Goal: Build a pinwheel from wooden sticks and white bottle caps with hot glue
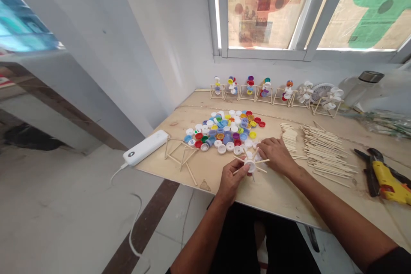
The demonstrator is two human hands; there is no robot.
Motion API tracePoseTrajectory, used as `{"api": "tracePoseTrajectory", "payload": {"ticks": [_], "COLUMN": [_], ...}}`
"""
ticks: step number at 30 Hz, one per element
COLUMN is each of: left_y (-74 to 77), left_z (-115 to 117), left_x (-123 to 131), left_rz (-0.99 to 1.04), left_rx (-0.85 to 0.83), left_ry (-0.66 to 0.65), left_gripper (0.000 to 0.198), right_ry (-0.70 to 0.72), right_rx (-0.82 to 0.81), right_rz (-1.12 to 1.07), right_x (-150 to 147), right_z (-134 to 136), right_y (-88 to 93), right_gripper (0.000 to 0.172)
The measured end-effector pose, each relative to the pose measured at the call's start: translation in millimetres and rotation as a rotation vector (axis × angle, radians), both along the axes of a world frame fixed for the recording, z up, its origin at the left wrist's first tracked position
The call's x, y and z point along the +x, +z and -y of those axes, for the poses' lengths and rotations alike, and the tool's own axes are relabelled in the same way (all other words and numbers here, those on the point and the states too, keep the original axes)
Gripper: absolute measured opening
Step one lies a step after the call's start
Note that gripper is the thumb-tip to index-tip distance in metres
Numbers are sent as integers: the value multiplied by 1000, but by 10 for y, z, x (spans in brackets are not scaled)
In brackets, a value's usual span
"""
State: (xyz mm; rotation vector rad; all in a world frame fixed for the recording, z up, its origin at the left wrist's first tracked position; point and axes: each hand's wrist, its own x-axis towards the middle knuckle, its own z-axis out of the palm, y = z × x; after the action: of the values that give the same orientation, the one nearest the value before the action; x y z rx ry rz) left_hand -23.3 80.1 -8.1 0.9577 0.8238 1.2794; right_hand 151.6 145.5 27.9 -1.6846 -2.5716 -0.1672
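Observation:
My left hand [231, 178] is closed around a white bottle cap [249, 165] with several thin wooden sticks radiating from it like spokes. My right hand [275, 153] rests just right of the cap, its fingers curled and pinching at one of the spokes. Both hands hover over the near part of a plywood board [276, 188]. A heap of coloured bottle caps [226, 130] lies just beyond the hands.
A stick frame [180, 154] and a white power bank [146, 147] with a cable lie at the left. Piles of sticks [324, 150] sit on the right, beside a yellow glue gun [390, 182]. Finished cap-and-stick models [266, 90] line the wall under the window.

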Motion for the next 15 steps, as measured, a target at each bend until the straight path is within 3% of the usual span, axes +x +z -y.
{"api": "tracePoseTrajectory", "payload": {"ticks": [8,15], "left_y": [35,34], "left_z": [16,0], "left_x": [10,22], "left_rz": [-34,-27], "left_rx": [7,2], "left_ry": [16,41], "left_gripper": [32,33], "right_ry": [-40,-148], "right_rx": [82,-14], "right_rz": [-147,-315], "right_x": [126,205], "right_z": [235,608], "right_y": [73,-83], "right_gripper": [33,29]}}
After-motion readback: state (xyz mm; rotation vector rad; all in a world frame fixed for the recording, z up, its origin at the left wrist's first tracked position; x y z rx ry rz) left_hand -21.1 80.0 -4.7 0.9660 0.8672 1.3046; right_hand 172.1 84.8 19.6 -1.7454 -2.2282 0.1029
